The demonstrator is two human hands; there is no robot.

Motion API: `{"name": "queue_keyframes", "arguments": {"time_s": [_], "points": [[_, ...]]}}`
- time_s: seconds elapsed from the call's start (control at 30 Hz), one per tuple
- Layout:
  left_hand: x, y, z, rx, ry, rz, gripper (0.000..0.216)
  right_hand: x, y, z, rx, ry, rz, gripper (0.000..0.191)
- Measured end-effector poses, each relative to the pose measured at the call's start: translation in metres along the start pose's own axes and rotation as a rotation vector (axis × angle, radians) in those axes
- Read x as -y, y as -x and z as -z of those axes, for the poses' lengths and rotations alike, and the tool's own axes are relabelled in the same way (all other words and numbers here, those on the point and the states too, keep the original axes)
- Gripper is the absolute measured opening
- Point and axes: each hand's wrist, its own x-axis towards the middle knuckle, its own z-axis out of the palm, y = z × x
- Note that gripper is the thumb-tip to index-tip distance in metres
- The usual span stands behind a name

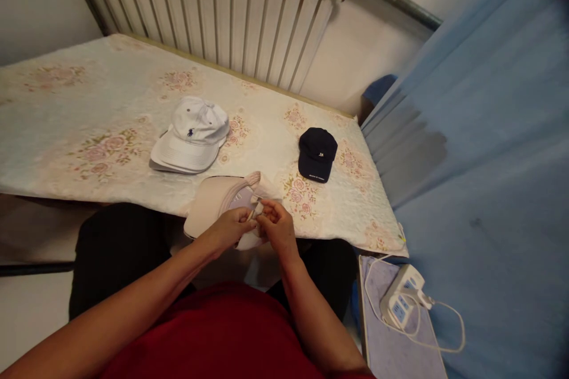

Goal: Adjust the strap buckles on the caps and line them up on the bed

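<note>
A pale beige-pink baseball cap (208, 204) lies turned over at the table's front edge, its brim to the left and its inside partly showing. My left hand (232, 226) pinches the cap's strap (257, 209) between thumb and fingers. From the other side, my right hand (277, 225) grips the same strap with bent fingers. Exactly how the strap is fastened is hidden by my fingertips. Beyond my hands, to the left, sit white caps (195, 124) stacked together, with a dark rider logo in front. A navy cap (318, 153) with small white lettering rests to the right.
The table wears a floral cloth (111, 154). Behind it stands a white radiator (213, 12). A blue curtain (480, 177) hangs along the right. On a small side surface (400, 355) at lower right, a white power strip (402, 296) lies with a looped cable.
</note>
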Motion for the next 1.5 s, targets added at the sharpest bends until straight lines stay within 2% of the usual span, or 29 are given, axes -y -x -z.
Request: {"name": "queue_keyframes", "arguments": {"time_s": [0.13, 0.4, 0.6, 0.83, 1.03, 1.2, 1.3, 1.37, 1.5], "points": [[-0.003, 0.003, -0.001, -0.001, 0.059, 0.018, 0.029, 0.0, 0.002, 0.001, -0.002, 0.033, 0.025, 0.039], [-0.008, 0.007, -0.001, 0.072, -0.085, 0.03, 0.025, 0.013, 0.011, -0.006, 0.012, 0.049, 0.075, 0.032], [-0.011, 0.007, -0.002, 0.044, -0.059, -0.164, 0.022, 0.024, 0.012, 0.0, -0.041, 0.033, 0.113, 0.029], [-0.028, 0.012, -0.006, 0.055, 0.002, -0.187, 0.027, 0.024, 0.008, 0.008, -0.136, 0.046, 0.154, 0.028], [-0.024, 0.007, -0.004, -0.013, -0.228, -0.292, 0.02, 0.025, 0.016, 0.01, -0.15, 0.145, 0.193, 0.017], [-0.022, 0.005, -0.005, -0.011, -0.343, -0.3, 0.023, 0.028, 0.019, 0.013, -0.085, 0.067, 0.124, 0.014], [-0.025, 0.006, -0.005, 0.04, -0.282, -0.263, 0.021, 0.031, 0.02, 0.012, -0.068, 0.04, 0.102, 0.01], [-0.029, 0.004, -0.001, 0.07, -0.189, -0.184, 0.024, 0.033, 0.021, 0.011, -0.049, 0.02, 0.093, 0.011], [-0.037, -0.007, 0.012, 0.075, 0.187, -0.029, 0.043, 0.035, 0.024, 0.008, 0.009, -0.003, 0.086, 0.012]]}}
